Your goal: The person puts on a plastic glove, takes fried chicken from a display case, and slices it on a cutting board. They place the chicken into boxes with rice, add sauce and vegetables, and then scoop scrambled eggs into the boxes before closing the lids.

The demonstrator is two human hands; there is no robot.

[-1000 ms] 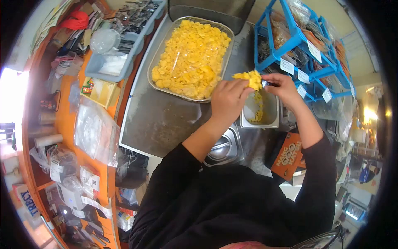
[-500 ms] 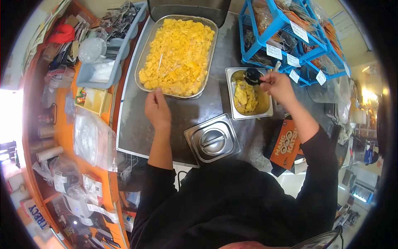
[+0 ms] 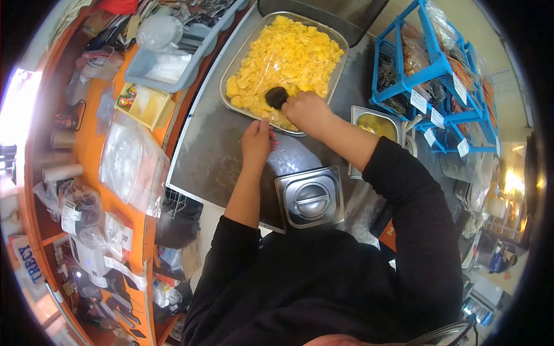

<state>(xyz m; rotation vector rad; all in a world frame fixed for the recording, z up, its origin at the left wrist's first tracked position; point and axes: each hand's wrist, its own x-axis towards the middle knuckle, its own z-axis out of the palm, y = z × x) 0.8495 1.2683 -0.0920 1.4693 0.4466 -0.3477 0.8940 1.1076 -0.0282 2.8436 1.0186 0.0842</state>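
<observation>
A clear rectangular tray [image 3: 227,95] heaped with yellow chunky food [image 3: 288,52] lies at the far side of the metal table. My right hand [image 3: 309,112] is closed on the handle of a black spoon [image 3: 276,97], whose bowl rests at the near part of the heap. At the tray's near rim, my left hand [image 3: 258,142] has its fingers closed on the edge. A smaller metal pan [image 3: 354,117], partly hidden by my right forearm, stands to the right with some yellow food inside. Its handled metal lid [image 3: 311,200] lies close to my body.
Blue stacked baskets [image 3: 424,75] with labels and packets stand at the right back. To the left, an orange shelf [image 3: 138,230] carries a grey-blue bin [image 3: 134,72], a yellow box [image 3: 151,109] and plastic bags [image 3: 130,155]. An orange printed box [image 3: 388,235] is half hidden under my right arm.
My right hand has moved left with the black spoon, from above the metal pan to the heap in the tray. My left hand stays near the tray's near rim. The view has shifted.
</observation>
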